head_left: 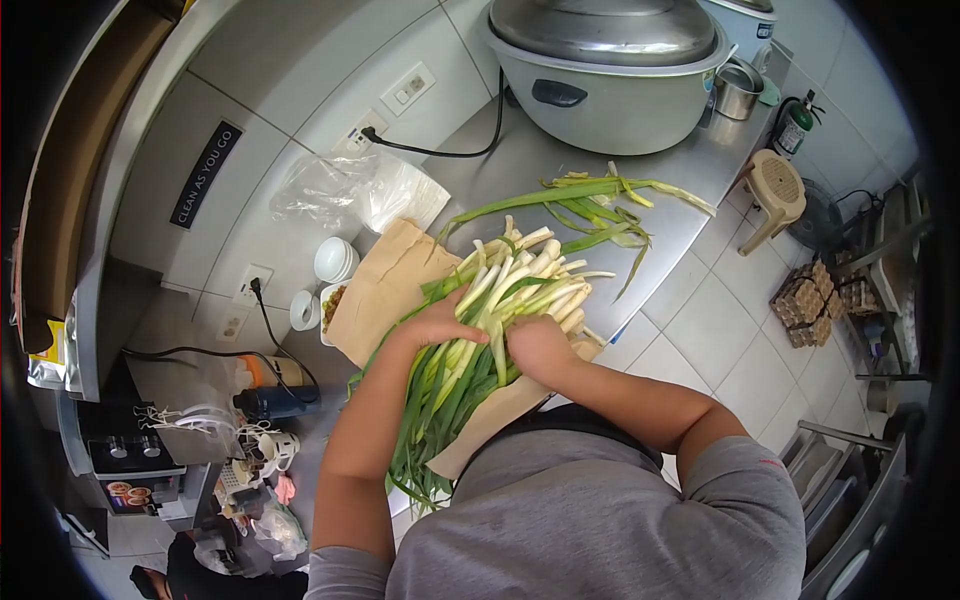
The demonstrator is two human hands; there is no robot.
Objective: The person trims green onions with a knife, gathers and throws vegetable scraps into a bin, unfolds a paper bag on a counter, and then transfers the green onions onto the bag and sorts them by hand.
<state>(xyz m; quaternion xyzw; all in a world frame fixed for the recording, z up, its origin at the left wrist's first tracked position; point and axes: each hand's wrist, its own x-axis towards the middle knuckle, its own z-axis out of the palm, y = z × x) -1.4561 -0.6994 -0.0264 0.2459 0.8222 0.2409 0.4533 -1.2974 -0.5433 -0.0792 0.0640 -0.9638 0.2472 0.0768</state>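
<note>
A large pile of green onions (pixel 445 385) lies on brown paper (pixel 390 285) at the front edge of the steel counter, white ends toward the upper right. My left hand (pixel 447 322) rests on the stalks with its thumb stretched toward the right. Close beside it, my right hand (pixel 538 348) is closed at the pale part of the bunch, its fingertips hidden, so what it pinches is unclear. Loose peeled-off green leaves (pixel 600 205) lie on the counter beyond the white ends.
A big lidded rice cooker (pixel 610 95) stands at the back. Plastic bags (pixel 370 190), white bowls (pixel 336 260) and a blue bottle (pixel 275 402) are on the left. A stool (pixel 775 185) and egg trays (pixel 803 305) stand on the right. Another person (pixel 200 570) is at lower left.
</note>
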